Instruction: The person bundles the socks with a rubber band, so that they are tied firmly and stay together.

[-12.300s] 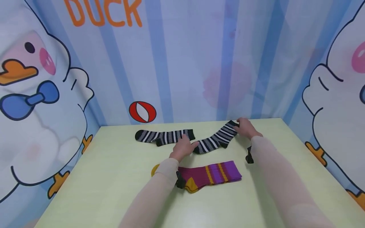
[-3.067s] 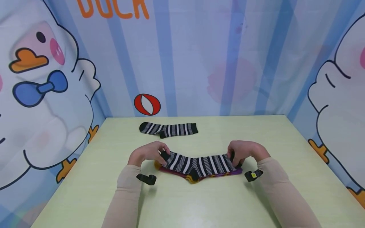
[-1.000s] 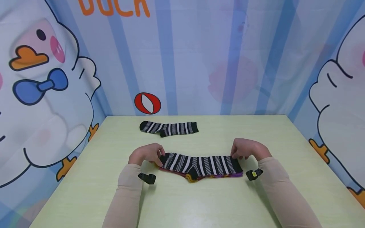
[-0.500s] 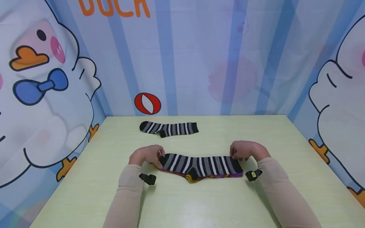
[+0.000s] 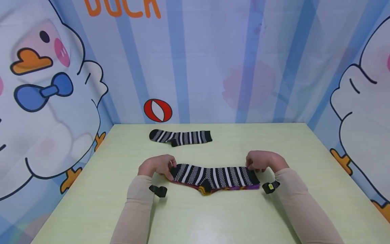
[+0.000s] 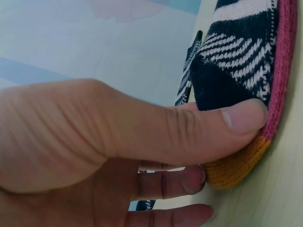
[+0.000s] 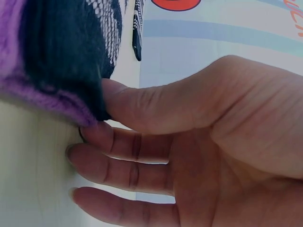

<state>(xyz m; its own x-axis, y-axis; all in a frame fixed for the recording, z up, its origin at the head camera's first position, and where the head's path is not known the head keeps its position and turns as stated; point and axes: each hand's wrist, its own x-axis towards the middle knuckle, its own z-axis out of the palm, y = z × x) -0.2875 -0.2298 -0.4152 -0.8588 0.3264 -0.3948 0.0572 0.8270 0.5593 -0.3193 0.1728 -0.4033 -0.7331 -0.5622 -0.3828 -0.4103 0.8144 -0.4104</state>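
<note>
A black, grey and white striped sock [image 5: 210, 178] lies flat over a maroon-and-purple sock [image 5: 253, 187] with mustard heel and toe, whose edge peeks out along the near side. At the toe end, my left hand [image 5: 158, 164] pinches the striped sock. In the left wrist view its thumb lies across the black toe, and the mustard toe [image 6: 234, 174] shows under it. My right hand [image 5: 264, 160] pinches the far corner of the black cuff between thumb and index finger. In the right wrist view the other fingers spread below, beside the purple cuff [image 7: 52, 105].
A second striped sock [image 5: 186, 138] lies flat near the back of the pale table [image 5: 201, 220]. A blue-and-white striped backdrop [image 5: 207, 61] with printed ducks rises behind the table and on both sides. Small black wrist cameras hang under both sleeves.
Since the oldest frame, the right-hand striped sock has come from the back onto the maroon-and-purple sock. Its cuff has been laid flat in the last few seconds; the hands have barely moved since.
</note>
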